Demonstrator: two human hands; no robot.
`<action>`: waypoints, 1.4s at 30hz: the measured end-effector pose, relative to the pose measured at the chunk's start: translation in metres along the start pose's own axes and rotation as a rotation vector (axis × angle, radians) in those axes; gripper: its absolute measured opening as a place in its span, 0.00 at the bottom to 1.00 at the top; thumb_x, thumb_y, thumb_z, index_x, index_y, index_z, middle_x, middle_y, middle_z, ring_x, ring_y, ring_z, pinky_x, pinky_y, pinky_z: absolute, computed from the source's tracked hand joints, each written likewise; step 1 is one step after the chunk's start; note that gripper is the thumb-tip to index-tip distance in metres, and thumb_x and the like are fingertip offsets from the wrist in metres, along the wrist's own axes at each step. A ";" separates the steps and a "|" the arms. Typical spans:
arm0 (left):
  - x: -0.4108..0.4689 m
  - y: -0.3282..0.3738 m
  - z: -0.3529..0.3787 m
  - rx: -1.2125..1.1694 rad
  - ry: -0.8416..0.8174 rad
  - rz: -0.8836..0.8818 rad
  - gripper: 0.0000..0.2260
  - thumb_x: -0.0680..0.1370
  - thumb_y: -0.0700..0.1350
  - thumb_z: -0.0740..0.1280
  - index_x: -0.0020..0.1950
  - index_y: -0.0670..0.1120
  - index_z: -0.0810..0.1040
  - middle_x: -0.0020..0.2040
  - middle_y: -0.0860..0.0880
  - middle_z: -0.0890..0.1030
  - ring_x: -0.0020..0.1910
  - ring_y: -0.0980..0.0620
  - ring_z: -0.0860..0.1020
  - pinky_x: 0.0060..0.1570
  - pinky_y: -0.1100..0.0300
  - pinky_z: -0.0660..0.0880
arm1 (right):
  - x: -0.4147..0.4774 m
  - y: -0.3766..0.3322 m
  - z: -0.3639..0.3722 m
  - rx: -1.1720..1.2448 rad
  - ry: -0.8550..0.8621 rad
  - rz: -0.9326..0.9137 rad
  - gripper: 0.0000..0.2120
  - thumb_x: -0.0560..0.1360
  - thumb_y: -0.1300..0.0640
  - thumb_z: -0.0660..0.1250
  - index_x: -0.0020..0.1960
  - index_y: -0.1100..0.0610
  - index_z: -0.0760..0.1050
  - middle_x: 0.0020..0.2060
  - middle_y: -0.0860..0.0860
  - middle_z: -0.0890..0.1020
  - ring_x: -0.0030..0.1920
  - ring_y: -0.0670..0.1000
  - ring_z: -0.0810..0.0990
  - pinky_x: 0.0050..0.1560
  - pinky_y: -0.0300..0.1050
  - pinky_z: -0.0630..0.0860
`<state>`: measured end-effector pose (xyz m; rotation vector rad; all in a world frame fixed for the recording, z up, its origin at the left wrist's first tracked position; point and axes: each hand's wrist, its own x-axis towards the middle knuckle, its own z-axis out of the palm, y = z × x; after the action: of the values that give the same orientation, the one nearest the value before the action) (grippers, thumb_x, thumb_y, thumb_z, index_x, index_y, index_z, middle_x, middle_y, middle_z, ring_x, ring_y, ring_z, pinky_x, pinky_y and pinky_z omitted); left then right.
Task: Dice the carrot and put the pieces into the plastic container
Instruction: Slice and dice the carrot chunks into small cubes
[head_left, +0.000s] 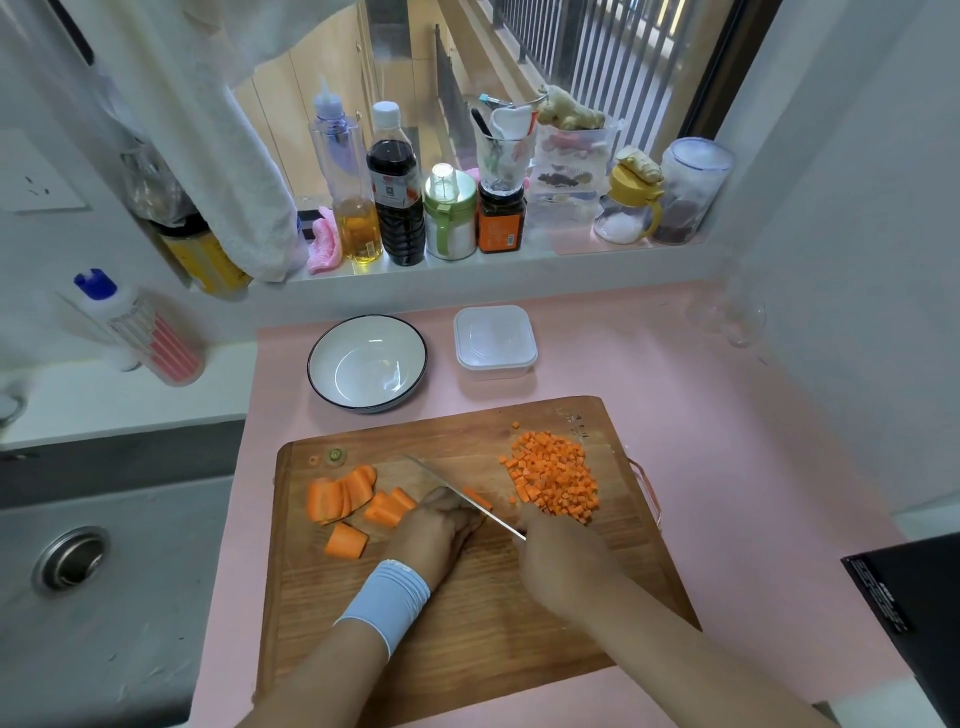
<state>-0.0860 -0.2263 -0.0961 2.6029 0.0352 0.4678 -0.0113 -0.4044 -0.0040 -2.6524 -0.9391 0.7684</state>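
Two hands on the board (467, 623): left fingers (451, 508) curled over a carrot strip (477, 498), right fingers (531, 521) round the knife (453, 488).

The knife (447, 485) handle is hidden inside the right hand (558, 556); the left hand (441, 527) covers most of a carrot strip (478, 499).

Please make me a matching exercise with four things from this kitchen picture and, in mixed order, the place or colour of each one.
Things:
1. bowl
2. plastic container
3. diced carrot
4. knife

Place or colour:
A. on the right part of the cutting board
B. in the grip of the right hand
C. white with a dark rim
D. translucent, on the pink counter

Pairs: 1-C, 2-D, 3-A, 4-B
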 end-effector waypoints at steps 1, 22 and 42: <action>0.000 -0.001 0.001 -0.016 0.005 0.007 0.13 0.77 0.49 0.62 0.43 0.49 0.86 0.46 0.54 0.83 0.50 0.55 0.77 0.49 0.66 0.74 | 0.003 -0.001 0.000 0.018 -0.016 0.009 0.07 0.80 0.59 0.59 0.57 0.54 0.71 0.45 0.53 0.80 0.45 0.57 0.80 0.37 0.46 0.69; -0.009 0.003 0.008 0.025 0.032 -0.041 0.13 0.78 0.48 0.61 0.47 0.48 0.86 0.49 0.51 0.82 0.50 0.52 0.78 0.47 0.62 0.75 | -0.012 -0.004 0.000 -0.036 0.100 -0.034 0.10 0.83 0.50 0.59 0.61 0.52 0.72 0.47 0.49 0.82 0.45 0.53 0.81 0.38 0.44 0.71; -0.008 0.008 0.007 -0.024 0.130 -0.037 0.13 0.77 0.47 0.62 0.44 0.45 0.86 0.42 0.51 0.82 0.48 0.56 0.74 0.48 0.69 0.71 | 0.009 -0.006 -0.002 0.040 -0.037 0.018 0.06 0.79 0.60 0.61 0.47 0.50 0.68 0.37 0.47 0.74 0.40 0.52 0.76 0.32 0.44 0.65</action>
<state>-0.0913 -0.2374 -0.1000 2.5401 0.1198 0.6197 -0.0074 -0.3938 -0.0037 -2.6245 -0.8999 0.8341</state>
